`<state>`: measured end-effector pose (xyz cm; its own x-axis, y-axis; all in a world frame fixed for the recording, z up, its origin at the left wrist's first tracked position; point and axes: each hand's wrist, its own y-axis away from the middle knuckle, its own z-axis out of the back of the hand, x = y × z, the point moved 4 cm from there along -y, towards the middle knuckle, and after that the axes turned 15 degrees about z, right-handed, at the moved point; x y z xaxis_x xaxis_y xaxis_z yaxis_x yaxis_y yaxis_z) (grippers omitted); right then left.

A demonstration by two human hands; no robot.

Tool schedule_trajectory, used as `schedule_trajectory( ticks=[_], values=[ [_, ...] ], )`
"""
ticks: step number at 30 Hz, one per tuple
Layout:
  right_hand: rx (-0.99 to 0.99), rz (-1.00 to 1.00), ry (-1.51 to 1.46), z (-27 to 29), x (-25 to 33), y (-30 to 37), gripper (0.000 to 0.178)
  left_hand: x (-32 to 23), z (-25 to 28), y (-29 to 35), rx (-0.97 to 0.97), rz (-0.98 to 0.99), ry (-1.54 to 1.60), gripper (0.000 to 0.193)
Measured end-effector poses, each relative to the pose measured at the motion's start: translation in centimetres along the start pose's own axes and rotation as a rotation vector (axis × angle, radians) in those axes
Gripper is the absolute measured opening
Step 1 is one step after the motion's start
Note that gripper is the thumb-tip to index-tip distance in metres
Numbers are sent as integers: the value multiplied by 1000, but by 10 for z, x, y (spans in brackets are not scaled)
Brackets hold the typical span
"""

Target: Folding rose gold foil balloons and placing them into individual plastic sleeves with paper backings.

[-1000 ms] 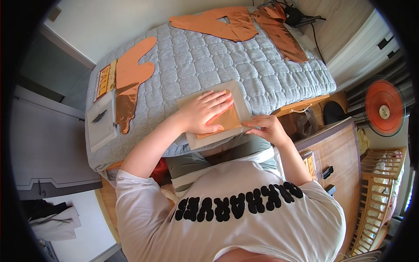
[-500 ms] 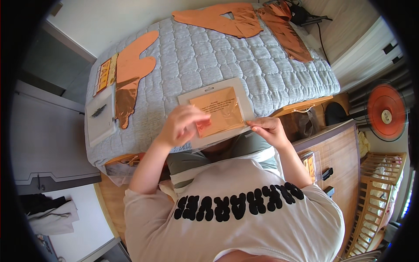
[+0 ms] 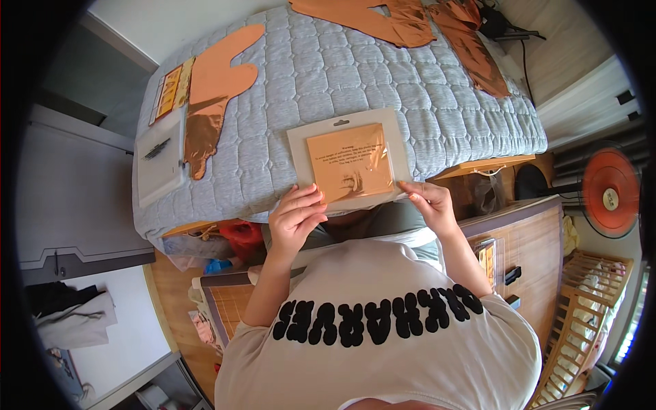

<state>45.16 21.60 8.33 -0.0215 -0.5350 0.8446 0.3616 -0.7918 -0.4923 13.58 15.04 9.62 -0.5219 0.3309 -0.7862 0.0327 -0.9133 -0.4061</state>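
Note:
A flat grey-white package [image 3: 403, 154] with a hang hole holds a folded copper-coloured foil sheet [image 3: 350, 174] in a clear, printed bag. It is tilted up before me at the near edge of the bed. My left hand [image 3: 296, 215] grips the package's lower left corner, fingers over the front. At the lower right corner, my right hand [image 3: 432, 205] pinches the edge between thumb and fingers. Beyond the package, to the left, lies a flat copper foil balloon [image 3: 225, 75] with rounded lobes.
The bed's grey quilted cover [image 3: 314, 75] bears more foil shapes, one [image 3: 369, 20] at the far side and another [image 3: 471, 55] at far right. A white flat case [image 3: 160, 167] with dark thin sticks lies left. A red fan [image 3: 609, 195] stands right, above a wooden crib rail [image 3: 581, 328].
My left hand came down from over the package's front to its lower left corner. The package is now more squarely toward me. My right hand keeps its pinch. The whole view shifted slightly.

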Motion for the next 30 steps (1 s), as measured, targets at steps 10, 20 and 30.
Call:
schedule_trajectory(
  ticks=[10,20,30],
  values=[
    [-429,-394,-307,-18,-6,14,7,-4,0,18,-158,432,162,14],
    [-453,-452,-454,-19,-10,15,19,18,-10,26,-7,699,457,25],
    [-395,-471,-453,-18,-15,17,21,15,-23,32,-217,691,669,27]
  ],
)
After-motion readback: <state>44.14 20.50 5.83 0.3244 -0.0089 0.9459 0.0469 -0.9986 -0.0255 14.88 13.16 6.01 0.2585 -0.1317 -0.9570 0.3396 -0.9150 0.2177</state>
